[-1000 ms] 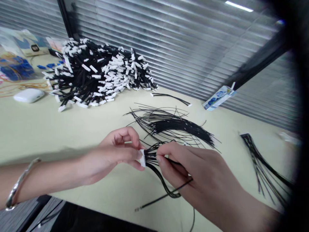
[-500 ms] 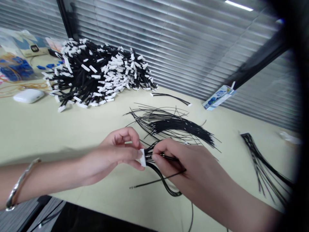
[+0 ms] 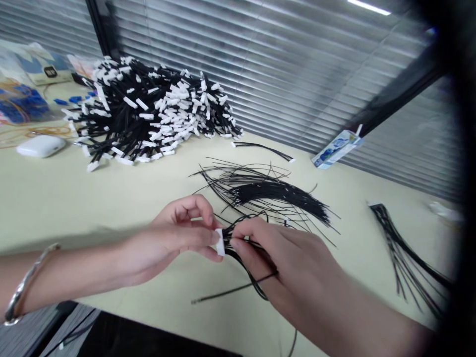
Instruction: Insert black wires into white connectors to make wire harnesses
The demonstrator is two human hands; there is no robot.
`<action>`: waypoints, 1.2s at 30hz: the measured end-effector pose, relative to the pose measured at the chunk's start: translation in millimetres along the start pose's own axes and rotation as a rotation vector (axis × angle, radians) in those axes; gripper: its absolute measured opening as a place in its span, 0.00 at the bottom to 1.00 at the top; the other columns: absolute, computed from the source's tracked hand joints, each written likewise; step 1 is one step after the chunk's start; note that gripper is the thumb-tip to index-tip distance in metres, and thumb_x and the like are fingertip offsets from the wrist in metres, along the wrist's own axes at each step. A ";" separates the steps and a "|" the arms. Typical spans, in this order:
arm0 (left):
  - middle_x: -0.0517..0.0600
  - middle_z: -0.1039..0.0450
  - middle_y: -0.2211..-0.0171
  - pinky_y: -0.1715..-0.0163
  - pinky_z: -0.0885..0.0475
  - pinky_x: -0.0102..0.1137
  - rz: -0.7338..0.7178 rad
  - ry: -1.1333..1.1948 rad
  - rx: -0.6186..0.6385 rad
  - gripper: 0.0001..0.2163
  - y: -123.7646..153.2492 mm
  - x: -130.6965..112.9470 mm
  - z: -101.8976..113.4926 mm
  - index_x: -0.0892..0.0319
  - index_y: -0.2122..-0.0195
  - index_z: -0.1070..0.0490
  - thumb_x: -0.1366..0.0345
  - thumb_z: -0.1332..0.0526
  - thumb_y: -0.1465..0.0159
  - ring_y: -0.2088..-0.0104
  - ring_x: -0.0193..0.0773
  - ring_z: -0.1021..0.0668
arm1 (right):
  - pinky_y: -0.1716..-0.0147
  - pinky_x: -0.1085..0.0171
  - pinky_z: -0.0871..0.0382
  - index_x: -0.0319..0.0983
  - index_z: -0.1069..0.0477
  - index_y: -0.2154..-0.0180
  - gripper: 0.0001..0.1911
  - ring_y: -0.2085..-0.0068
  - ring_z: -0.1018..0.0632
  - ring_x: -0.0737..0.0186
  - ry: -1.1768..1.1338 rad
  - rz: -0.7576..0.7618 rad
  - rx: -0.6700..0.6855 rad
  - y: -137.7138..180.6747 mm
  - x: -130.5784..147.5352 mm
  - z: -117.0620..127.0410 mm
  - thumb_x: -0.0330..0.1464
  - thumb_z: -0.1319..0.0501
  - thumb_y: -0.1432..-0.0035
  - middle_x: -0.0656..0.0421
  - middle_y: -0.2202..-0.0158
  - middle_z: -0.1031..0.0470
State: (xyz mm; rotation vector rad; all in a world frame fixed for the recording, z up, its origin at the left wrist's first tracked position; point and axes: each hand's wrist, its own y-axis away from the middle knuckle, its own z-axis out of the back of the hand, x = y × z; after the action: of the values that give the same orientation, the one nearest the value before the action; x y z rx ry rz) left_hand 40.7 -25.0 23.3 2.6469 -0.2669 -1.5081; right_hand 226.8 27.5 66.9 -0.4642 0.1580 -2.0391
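Pinching — left fingers (image 3: pixel 203 237) a white connector (image 3: pixel 220 245), right fingers (image 3: pixel 243 228) black wires (image 3: pixel 227 241).

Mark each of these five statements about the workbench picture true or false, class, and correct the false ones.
1. The grip of the left hand is on a white connector. True.
2. The bracelet is worn on the right wrist. False: the bracelet is on the left wrist.
3. The right hand holds black wire close to the connector. True.
4. The blue-and-white carton stands to the left of the big cable heap, as pictured. False: the carton is to the right of it.
5. The connectors on the big cable heap are red. False: they are white.
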 end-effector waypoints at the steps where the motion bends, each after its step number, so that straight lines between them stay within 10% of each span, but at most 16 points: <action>1: 0.43 0.28 0.71 0.69 0.20 0.31 0.000 -0.001 -0.003 0.09 0.3 0.1 0.2 0.61 0.73 0.32 0.79 0.34 0.45 0.71 0.31 0.23 | 0.80 0.66 0.46 0.39 0.34 0.67 0.07 0.78 0.30 0.70 0.016 0.019 -0.010 0.6 0.2 -0.7 0.25 0.47 0.38 0.67 0.78 0.31; 11: 0.43 0.27 0.70 0.66 0.20 0.32 -0.034 -0.027 -0.046 0.08 -2.2 5.1 4.8 0.61 0.74 0.31 0.76 0.32 0.44 0.69 0.33 0.22 | 0.80 0.65 0.48 0.39 0.35 0.66 0.06 0.77 0.29 0.69 0.071 0.084 -0.113 2.6 -4.6 -14.1 0.24 0.47 0.39 0.66 0.77 0.29; 36: 0.42 0.28 0.71 0.67 0.19 0.30 -0.045 0.010 -0.021 0.08 -1.4 1.6 1.6 0.60 0.73 0.32 0.76 0.33 0.43 0.71 0.29 0.23 | 0.80 0.69 0.48 0.43 0.35 0.69 0.06 0.81 0.39 0.73 -0.161 -0.218 0.110 -6.1 -2.3 5.3 0.26 0.45 0.43 0.70 0.81 0.35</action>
State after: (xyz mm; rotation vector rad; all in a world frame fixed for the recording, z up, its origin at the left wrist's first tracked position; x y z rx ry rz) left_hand 40.3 -24.0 20.9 2.6612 -0.1910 -1.5019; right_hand 224.8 32.9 73.0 -0.5953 -0.1071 -2.1986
